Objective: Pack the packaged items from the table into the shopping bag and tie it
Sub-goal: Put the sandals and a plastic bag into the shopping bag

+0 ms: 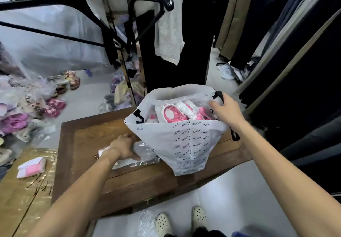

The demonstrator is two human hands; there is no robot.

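I am judging the packing as well advanced but not finished. The white shopping bag is standing on the wooden surface, and a packaged pair of pink and white slippers is already lying inside it, near the top. One clear-wrapped package is still lying on the surface, just beside the bag's left side, so I am thinking it must go in next. The tying is not yet done: the mouth is wide open and the black handles are hanging loose.

My left hand is resting on this package with the fingers curled over its far edge, gripping it. My right hand is holding the bag's right rim, the fingers closed around it near one handle.

The bag is looking thin and soft, printed with small black lettering.
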